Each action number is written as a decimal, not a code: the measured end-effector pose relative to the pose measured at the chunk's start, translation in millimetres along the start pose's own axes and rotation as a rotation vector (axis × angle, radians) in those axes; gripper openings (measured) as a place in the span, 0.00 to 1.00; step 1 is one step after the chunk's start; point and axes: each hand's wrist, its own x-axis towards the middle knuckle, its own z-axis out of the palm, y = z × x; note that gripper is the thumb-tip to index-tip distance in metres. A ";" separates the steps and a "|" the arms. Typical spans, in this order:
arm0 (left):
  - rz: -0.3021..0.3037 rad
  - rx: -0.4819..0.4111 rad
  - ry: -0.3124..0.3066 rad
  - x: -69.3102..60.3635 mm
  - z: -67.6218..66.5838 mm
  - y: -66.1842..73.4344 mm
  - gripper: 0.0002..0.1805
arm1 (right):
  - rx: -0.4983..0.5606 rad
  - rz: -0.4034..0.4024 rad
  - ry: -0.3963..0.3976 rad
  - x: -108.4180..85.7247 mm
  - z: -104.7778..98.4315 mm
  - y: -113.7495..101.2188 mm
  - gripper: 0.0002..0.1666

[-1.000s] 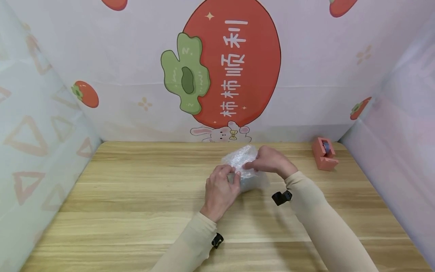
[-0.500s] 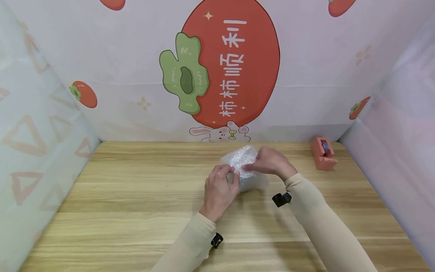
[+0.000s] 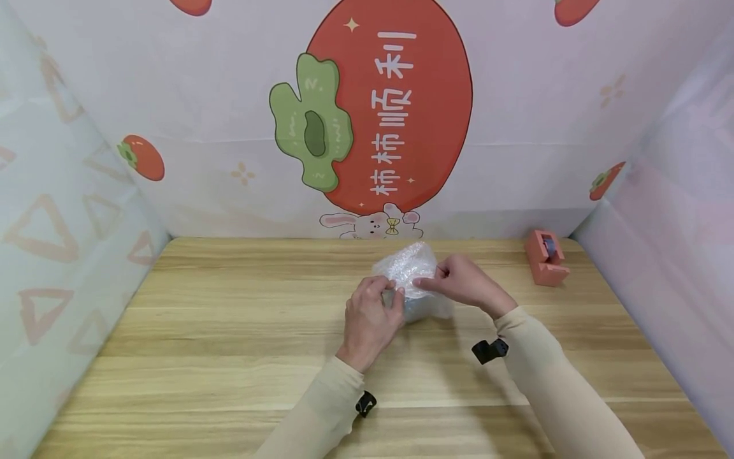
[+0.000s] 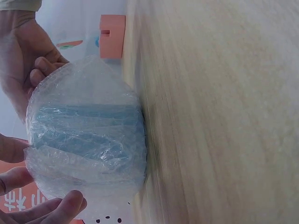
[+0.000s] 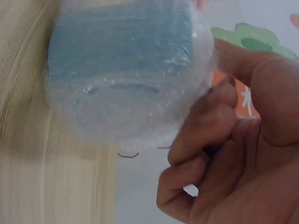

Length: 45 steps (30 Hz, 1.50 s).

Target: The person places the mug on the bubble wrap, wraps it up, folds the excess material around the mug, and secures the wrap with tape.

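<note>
A rounded bundle of bubble wrap (image 3: 410, 264) stands on the table, with a wide blue band of some object (image 4: 88, 130) showing through the clear layers; its kind cannot be made out. My left hand (image 3: 371, 319) holds the bundle's near left side at the top, with curved fingers and thumb on the wrap. At its right side, my right hand (image 3: 467, 280) has its fingers curled against the wrap's edge and its thumb laid over the top. In the right wrist view the curled fingers (image 5: 210, 116) sit beside the wrapped bundle (image 5: 121, 51).
A pink tape dispenser (image 3: 547, 258) with a roll in it stands at the back right of the wooden table (image 3: 229, 331). A printed cloth backdrop (image 3: 516, 127) rises behind the table's rear edge, and cloth walls flank both sides.
My right hand has shifted slightly right and toward me, and its thumb has slid right across the top of the wrap. The left hand and the bundle stay nearly in place.
</note>
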 end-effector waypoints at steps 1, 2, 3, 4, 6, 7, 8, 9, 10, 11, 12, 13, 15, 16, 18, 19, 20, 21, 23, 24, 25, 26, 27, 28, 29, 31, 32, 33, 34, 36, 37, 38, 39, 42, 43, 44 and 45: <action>0.001 -0.001 0.001 0.2 0.3 0.0 0.09 | 0.020 -0.007 -0.014 -0.7 -1.1 2.4 0.31; 0.004 -0.004 0.004 0.3 0.4 0.2 0.08 | 0.039 -0.013 -0.031 -1.4 -2.5 5.0 0.29; 0.006 -0.006 0.007 0.4 0.6 0.3 0.08 | 0.057 -0.021 -0.050 -2.1 -4.0 7.8 0.28; 0.008 -0.007 0.009 0.4 0.6 0.5 0.08 | 0.075 -0.031 -0.069 -2.4 -5.4 10.9 0.26; 0.009 -0.010 0.013 0.6 1.0 0.6 0.08 | 0.103 -0.052 -0.102 -3.0 -7.9 17.2 0.23; 0.011 -0.012 0.014 0.7 1.1 0.6 0.08 | 0.112 -0.068 -0.114 -3.2 -8.8 20.2 0.22; 0.012 -0.015 0.015 0.8 1.4 0.6 0.08 | 0.120 -0.084 -0.125 -3.3 -9.7 23.3 0.20; 0.013 -0.018 0.014 1.0 1.7 0.4 0.08 | 0.128 -0.099 -0.134 -3.4 -10.3 26.1 0.19; 0.013 -0.022 0.013 1.1 2.0 0.3 0.08 | 0.135 -0.107 -0.139 -3.7 -10.9 28.3 0.19; 0.013 -0.026 0.013 1.1 2.4 0.2 0.08 | 0.140 -0.118 -0.146 -4.0 -11.5 30.6 0.18; 0.013 -0.031 0.013 1.0 2.7 0.3 0.08 | 0.144 -0.129 -0.152 -4.4 -12.0 32.5 0.18; 0.014 -0.036 0.013 1.0 2.9 0.2 0.08 | 0.153 -0.139 -0.159 -4.6 -12.3 34.2 0.17; 0.016 -0.042 0.013 0.9 3.3 -0.1 0.08 | 0.173 -0.158 -0.170 -5.6 -13.4 36.9 0.16; 0.016 -0.045 0.013 1.0 3.4 -0.2 0.08 | 0.186 -0.163 -0.175 -6.0 -13.8 38.1 0.14; 0.018 -0.044 0.011 1.2 3.5 -0.5 0.08 | 0.215 -0.173 -0.188 -6.7 -14.4 40.1 0.12; 0.017 -0.044 0.008 1.3 3.3 -0.8 0.08 | 0.229 -0.177 -0.194 -7.1 -14.7 40.9 0.12; 0.016 -0.044 0.004 1.5 3.1 -0.9 0.08 | 0.243 -0.180 -0.200 -7.5 -14.8 41.7 0.11; 0.013 -0.047 -0.002 1.6 2.7 -1.0 0.09 | 0.257 -0.184 -0.206 -7.7 -14.9 42.6 0.11; 0.000 -0.057 -0.019 1.9 1.8 -1.2 0.09 | 0.286 -0.188 -0.218 -8.3 -14.6 43.9 0.11; -0.006 -0.062 -0.028 1.9 1.2 -1.3 0.09 | 0.298 -0.191 -0.223 -8.6 -14.3 44.6 0.11; -0.014 -0.070 -0.039 2.2 0.6 -1.4 0.09 | 0.309 -0.196 -0.228 -8.8 -13.9 45.3 0.11; -0.020 -0.076 -0.048 2.5 0.2 -1.6 0.09 | 0.320 -0.199 -0.230 -9.3 -13.4 45.8 0.11; -0.025 -0.081 -0.056 2.7 -0.3 -1.7 0.09 | 0.327 -0.201 -0.231 -9.8 -12.9 46.2 0.11; -0.031 -0.084 -0.063 3.0 -0.7 -1.9 0.09 | 0.330 -0.200 -0.231 -10.3 -12.2 46.6 0.11; -0.034 -0.087 -0.068 3.3 -1.0 -2.2 0.10 | 0.335 -0.203 -0.233 -10.9 -11.4 46.8 0.11; -0.042 -0.096 -0.080 4.0 -2.0 -2.5 0.11 | 0.349 -0.201 -0.234 -12.7 -10.2 46.7 0.12; -0.045 -0.100 -0.084 4.4 -2.4 -2.7 0.11 | 0.356 -0.195 -0.231 -13.9 -9.6 46.5 0.12; -0.051 -0.110 -0.089 4.7 -3.1 -2.7 0.12 | 0.362 -0.195 -0.231 -14.9 -9.0 46.3 0.13; -0.060 -0.120 -0.095 5.1 -3.6 -2.8 0.13 | 0.371 -0.196 -0.233 -15.9 -8.4 46.4 0.13; -0.078 -0.145 -0.110 6.0 -5.1 -2.9 0.15 | 0.380 -0.201 -0.228 -18.2 -7.0 45.5 0.15; -0.088 -0.158 -0.119 6.5 -5.6 -3.1 0.17 | 0.383 -0.210 -0.225 -19.2 -6.0 45.2 0.16; -0.099 -0.170 -0.128 6.9 -6.3 -3.1 0.18 | 0.383 -0.220 -0.223 -20.0 -4.8 44.9 0.17; -0.111 -0.179 -0.136 7.4 -6.7 -3.2 0.19 | 0.382 -0.231 -0.222 -20.9 -3.5 44.4 0.18; -0.147 -0.180 -0.161 9.6 -8.1 -3.0 0.23 | 0.388 -0.248 -0.225 -24.1 0.8 41.2 0.20; -0.155 -0.173 -0.165 10.7 -8.6 -2.6 0.24 | 0.392 -0.250 -0.231 -25.4 2.4 39.7 0.20; -0.160 -0.160 -0.167 12.1 -9.0 -2.2 0.26 | 0.395 -0.247 -0.237 -26.9 3.9 38.0 0.21; -0.163 -0.148 -0.168 13.5 -9.5 -1.4 0.27 | 0.398 -0.244 -0.243 -28.4 5.5 36.1 0.21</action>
